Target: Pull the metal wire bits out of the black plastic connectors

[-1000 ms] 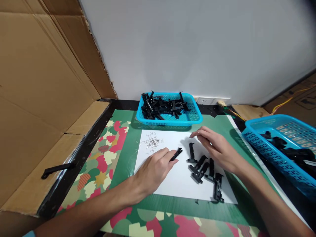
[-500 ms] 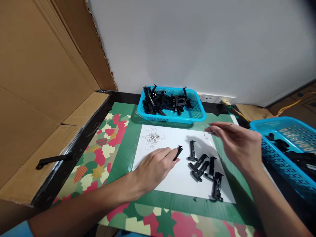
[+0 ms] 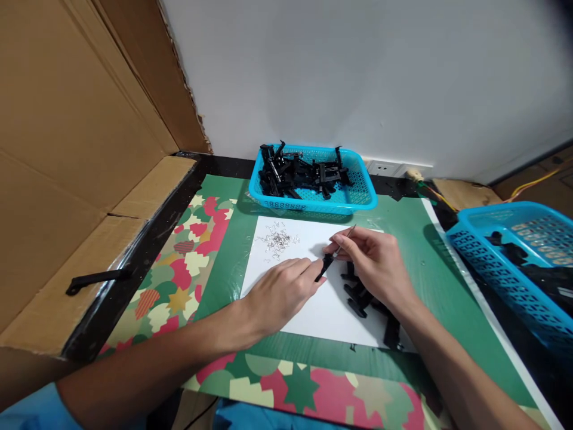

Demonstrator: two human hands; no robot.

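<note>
Above a rectangular sheet of white paper, a small narrow black plastic part is held between the closed fingertips of the left hand, its far end left exposed. A thin pointed metallic tool is pinched between the thumb and fingers of the right hand, which are curled nearly closed, and its lower end is brought to the exposed end of the black part; whether the two touch cannot be told. On the paper, a loose pile of tiny silvery wire pieces is scattered beyond the left hand. Several black plastic parts are laid beneath and beside the right hand, partly hidden by it.

Beyond the paper, a blue perforated plastic basket is set near the grey-white wall, filled with a tangle of black plastic pieces. At the right, a second blue perforated basket is seen with dark parts inside. The worktop is covered by a green sheet with a patterned border, and at the left a black bar-shaped piece is rested by brown cardboard.
</note>
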